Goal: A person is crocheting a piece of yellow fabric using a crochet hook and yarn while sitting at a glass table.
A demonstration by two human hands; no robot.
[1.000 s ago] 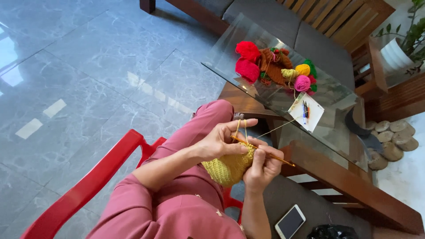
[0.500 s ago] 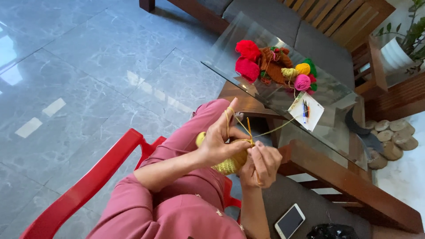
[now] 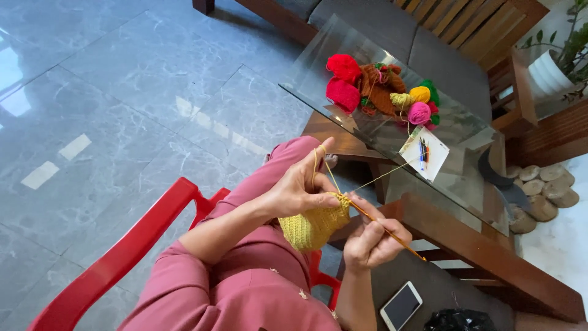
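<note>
Lowered left hand (image 3: 300,187) | fingers clamped on yellow crochet piece (image 3: 313,225) | right hand (image 3: 370,242) fingers pinch crochet hook (image 3: 392,234)

L arm: I see my forearm angled in from lower left, elbow bent, wrist raised | L hand (image 3: 300,187): fingers curled in a pinch, index finger pointing up | R hand (image 3: 370,239): lower, just beside left, closed in a loose fist, thumb over fingers | R forearm: rising from bottom edge

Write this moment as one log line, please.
left hand: holds yellow crocheted piece, yarn over finger | right hand: grips thin hook | pink yarn ball: on glass table
</note>
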